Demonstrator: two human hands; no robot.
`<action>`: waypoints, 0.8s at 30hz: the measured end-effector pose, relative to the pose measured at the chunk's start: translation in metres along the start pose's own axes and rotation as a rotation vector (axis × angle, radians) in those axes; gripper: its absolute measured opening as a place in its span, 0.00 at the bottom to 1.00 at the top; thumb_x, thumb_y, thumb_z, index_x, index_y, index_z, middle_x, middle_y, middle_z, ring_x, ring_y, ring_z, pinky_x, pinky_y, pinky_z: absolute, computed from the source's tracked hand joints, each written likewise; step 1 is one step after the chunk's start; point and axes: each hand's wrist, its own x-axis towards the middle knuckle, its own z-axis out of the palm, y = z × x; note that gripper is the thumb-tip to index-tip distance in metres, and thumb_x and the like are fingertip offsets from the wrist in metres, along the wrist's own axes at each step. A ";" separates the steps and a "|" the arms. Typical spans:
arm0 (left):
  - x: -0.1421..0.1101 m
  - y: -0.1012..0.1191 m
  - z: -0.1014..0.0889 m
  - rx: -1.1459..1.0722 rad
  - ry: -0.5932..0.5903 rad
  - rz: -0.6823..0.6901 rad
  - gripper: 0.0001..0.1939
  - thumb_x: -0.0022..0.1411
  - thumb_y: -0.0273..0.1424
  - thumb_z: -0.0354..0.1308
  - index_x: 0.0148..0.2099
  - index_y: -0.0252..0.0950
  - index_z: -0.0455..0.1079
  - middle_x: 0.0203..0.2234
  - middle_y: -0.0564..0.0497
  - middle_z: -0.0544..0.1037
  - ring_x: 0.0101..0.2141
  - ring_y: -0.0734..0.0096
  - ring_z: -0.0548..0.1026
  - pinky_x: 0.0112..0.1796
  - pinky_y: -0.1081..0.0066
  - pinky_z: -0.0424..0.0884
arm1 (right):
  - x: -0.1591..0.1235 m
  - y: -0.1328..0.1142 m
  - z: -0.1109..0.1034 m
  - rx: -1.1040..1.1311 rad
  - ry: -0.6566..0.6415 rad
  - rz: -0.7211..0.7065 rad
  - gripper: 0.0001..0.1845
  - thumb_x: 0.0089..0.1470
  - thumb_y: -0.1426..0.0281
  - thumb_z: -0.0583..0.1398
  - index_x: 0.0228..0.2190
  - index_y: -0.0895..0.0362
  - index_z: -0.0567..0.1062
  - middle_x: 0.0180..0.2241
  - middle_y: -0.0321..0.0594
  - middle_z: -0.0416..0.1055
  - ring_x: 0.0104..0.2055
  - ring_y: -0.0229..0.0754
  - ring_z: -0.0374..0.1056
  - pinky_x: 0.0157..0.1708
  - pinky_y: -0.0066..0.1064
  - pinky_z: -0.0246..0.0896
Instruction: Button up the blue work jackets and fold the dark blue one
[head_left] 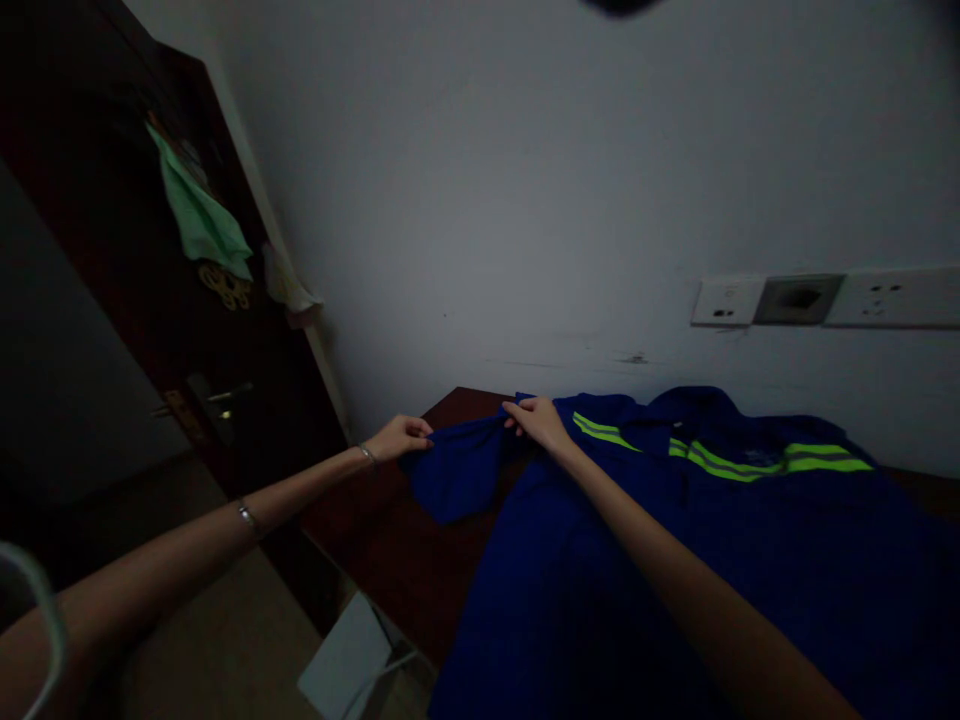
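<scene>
A blue work jacket (600, 560) with yellow-green and grey reflective stripes lies spread over a dark reddish-brown table, its collar toward the wall. One sleeve (457, 475) stretches out to the left, lifted along its upper edge. My left hand (405, 438) pinches the sleeve at its far left end. Farther right, near the jacket's shoulder, my right hand (536, 420) pinches the same upper edge between thumb and fingers. Between the two hands the cloth hangs down in a loose flap. My right forearm crosses over the body of the jacket and hides part of it.
The dark table (375, 530) meets a pale wall (487, 200) with sockets (724, 302) at the right. On the left stands a dark door (262, 390) with a handle and a hanging green cloth (199, 215). A white flat object (349, 660) sits below the table edge.
</scene>
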 end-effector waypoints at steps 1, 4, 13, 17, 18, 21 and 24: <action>0.000 0.001 -0.014 0.047 0.044 0.019 0.07 0.43 0.30 0.61 0.27 0.33 0.70 0.21 0.54 0.74 0.24 0.76 0.71 0.29 0.75 0.66 | -0.002 0.002 0.003 -0.001 -0.026 -0.013 0.17 0.50 0.66 0.54 0.16 0.61 0.72 0.16 0.37 0.70 0.12 0.29 0.57 0.15 0.20 0.51; 0.000 0.005 -0.053 0.231 0.162 0.054 0.07 0.45 0.31 0.59 0.29 0.33 0.71 0.21 0.53 0.75 0.25 0.74 0.72 0.29 0.74 0.67 | -0.006 0.009 0.011 -0.008 -0.073 -0.021 0.14 0.50 0.68 0.53 0.20 0.61 0.74 0.17 0.38 0.71 0.13 0.29 0.60 0.16 0.20 0.53; 0.005 -0.001 -0.120 0.870 0.523 0.167 0.13 0.49 0.28 0.53 0.36 0.36 0.76 0.33 0.48 0.78 0.36 0.64 0.73 0.39 0.70 0.65 | -0.009 0.022 0.022 -0.128 -0.091 -0.029 0.13 0.48 0.68 0.54 0.21 0.59 0.75 0.19 0.37 0.73 0.18 0.32 0.65 0.20 0.21 0.56; 0.007 0.004 -0.113 0.884 0.525 0.235 0.11 0.49 0.28 0.54 0.35 0.38 0.76 0.32 0.49 0.77 0.35 0.66 0.71 0.40 0.71 0.64 | -0.011 0.025 0.021 -0.184 -0.056 -0.132 0.11 0.46 0.69 0.55 0.22 0.58 0.76 0.22 0.38 0.74 0.25 0.36 0.68 0.25 0.23 0.58; 0.006 0.008 -0.108 0.850 0.486 0.263 0.11 0.50 0.28 0.54 0.35 0.38 0.76 0.31 0.49 0.77 0.35 0.67 0.71 0.39 0.71 0.64 | -0.012 0.025 0.021 -0.187 -0.049 -0.164 0.10 0.46 0.70 0.55 0.24 0.58 0.76 0.24 0.38 0.74 0.27 0.37 0.69 0.27 0.24 0.59; 0.001 0.028 -0.087 0.706 0.279 0.379 0.10 0.51 0.28 0.54 0.35 0.38 0.75 0.29 0.50 0.75 0.32 0.70 0.71 0.37 0.73 0.63 | -0.015 0.023 0.020 -0.184 -0.026 -0.246 0.11 0.44 0.71 0.57 0.32 0.58 0.76 0.31 0.40 0.74 0.33 0.39 0.69 0.34 0.29 0.61; -0.008 0.051 -0.060 0.582 0.093 0.445 0.09 0.51 0.29 0.56 0.35 0.39 0.75 0.28 0.52 0.74 0.31 0.72 0.70 0.36 0.74 0.63 | -0.022 0.015 0.023 -0.183 -0.031 -0.426 0.22 0.42 0.69 0.61 0.43 0.57 0.71 0.42 0.44 0.70 0.44 0.43 0.66 0.44 0.35 0.59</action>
